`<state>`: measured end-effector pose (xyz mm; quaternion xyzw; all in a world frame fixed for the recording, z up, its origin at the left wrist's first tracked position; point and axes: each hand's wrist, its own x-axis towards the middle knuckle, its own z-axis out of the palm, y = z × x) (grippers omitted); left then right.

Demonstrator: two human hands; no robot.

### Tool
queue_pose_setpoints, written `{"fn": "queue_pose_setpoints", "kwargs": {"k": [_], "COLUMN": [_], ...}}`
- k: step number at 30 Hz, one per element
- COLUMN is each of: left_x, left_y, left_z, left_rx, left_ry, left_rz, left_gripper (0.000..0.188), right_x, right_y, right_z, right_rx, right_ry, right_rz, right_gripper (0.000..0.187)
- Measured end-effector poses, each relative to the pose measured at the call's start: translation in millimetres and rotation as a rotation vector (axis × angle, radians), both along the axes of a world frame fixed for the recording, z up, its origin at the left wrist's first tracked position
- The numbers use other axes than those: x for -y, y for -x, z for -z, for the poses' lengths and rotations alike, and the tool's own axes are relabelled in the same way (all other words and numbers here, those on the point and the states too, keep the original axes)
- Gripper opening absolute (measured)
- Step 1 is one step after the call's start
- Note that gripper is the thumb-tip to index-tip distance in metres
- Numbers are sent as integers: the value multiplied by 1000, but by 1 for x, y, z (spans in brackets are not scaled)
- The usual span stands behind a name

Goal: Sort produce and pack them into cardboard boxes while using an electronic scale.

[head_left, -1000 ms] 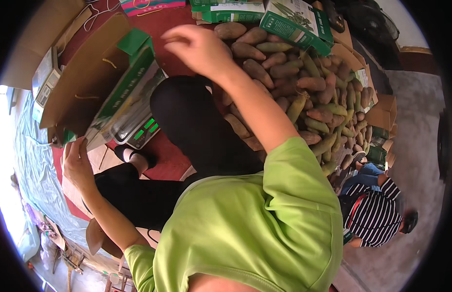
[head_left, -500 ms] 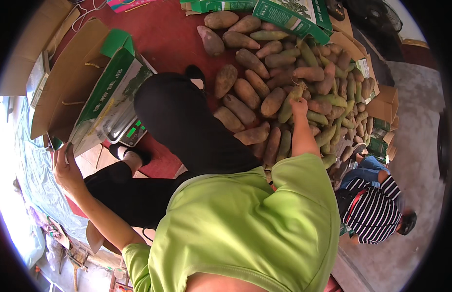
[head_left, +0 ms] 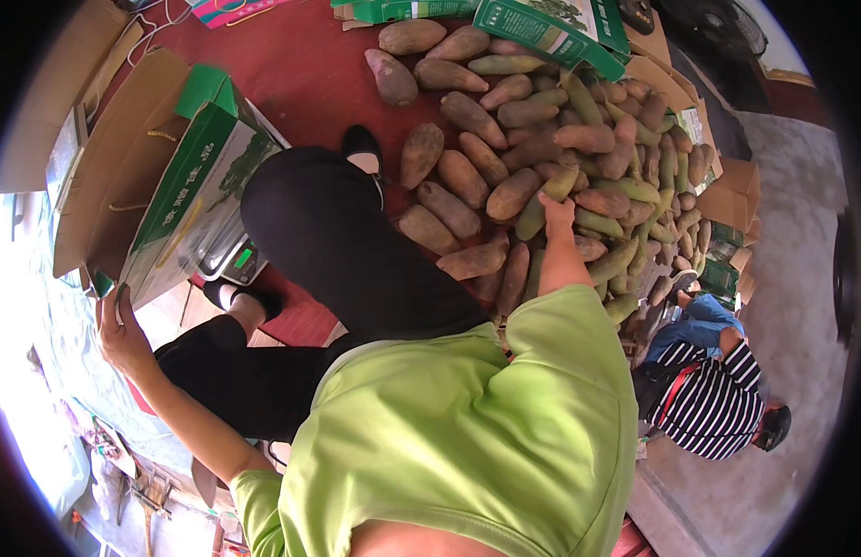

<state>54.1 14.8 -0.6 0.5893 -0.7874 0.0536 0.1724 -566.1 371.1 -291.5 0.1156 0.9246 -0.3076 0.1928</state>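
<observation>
The tall green-and-white carton (head_left: 194, 186) gapes open against the scale (head_left: 240, 263); from here I can't see its bottom. The person's left hand (head_left: 124, 343) pinches its near edge. The right hand (head_left: 558, 217) has its grip closed around a green tuber (head_left: 531, 220), amid the heap of tubers (head_left: 621, 150). Another green carton (head_left: 533, 42) lies at the heap's far edge.

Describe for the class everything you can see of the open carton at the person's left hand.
The carton looks like cardboard, bare brown inside, its printed outer side bearing a green band, white characters and a plant picture. It is open, a green flap raised at the far end. Two yellowish cord loops show against the inner wall. It stands tilted, apparently on a scale; the left hand holds its near corner. Any contents are hidden.
</observation>
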Motion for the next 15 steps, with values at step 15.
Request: {"fn": "queue_pose_setpoints", "kwargs": {"k": [15], "left_x": [-5], "left_y": [5], "left_z": [-16], "left_rx": [-21], "left_ry": [-62], "left_rz": [18], "left_gripper": [12], "right_x": [83], "right_y": [-47], "right_z": [-46], "right_rx": [-181], "right_ry": [334], "right_rz": [-482], "right_gripper": [72]}}
